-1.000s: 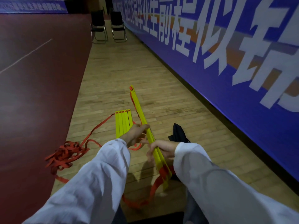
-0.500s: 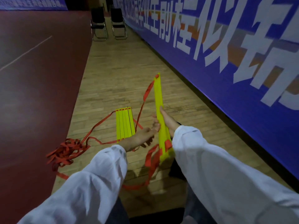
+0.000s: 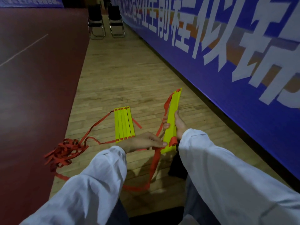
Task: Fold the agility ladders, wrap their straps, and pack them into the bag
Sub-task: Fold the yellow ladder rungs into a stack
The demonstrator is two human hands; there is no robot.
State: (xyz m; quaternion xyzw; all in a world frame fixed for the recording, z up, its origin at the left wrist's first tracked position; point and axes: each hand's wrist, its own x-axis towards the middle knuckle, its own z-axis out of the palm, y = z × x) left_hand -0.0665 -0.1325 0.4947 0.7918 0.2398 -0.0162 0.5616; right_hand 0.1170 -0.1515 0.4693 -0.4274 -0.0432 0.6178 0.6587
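The right hand (image 3: 179, 125) grips the folded ladder (image 3: 172, 117) clear of the floor (image 3: 129, 70), presumably as a wrapping core. The left hand (image 3: 144, 142) pinches the red strap (image 3: 154, 164) at its lower end, likely for tension. A second folded ladder (image 3: 124, 124) lies flat nearby.

A: Floor?
B: Wood strip (image 3: 129, 78) down the mid, dark red court (image 3: 40, 98) on the L w/ a white line (image 3: 24, 49) across it.
A: What's on the wood?
B: Yellow rungs (image 3: 124, 124), flat, side by side, mid-near. Red strap (image 3: 63, 153) runs L from them to a tangle over the wood/red seam. More strap crosses the near boards.
A: Anything else?
B: Dark bag (image 3: 176, 168) near R, partly hidden. Two chairs (image 3: 105, 20) at the far end, side by side.
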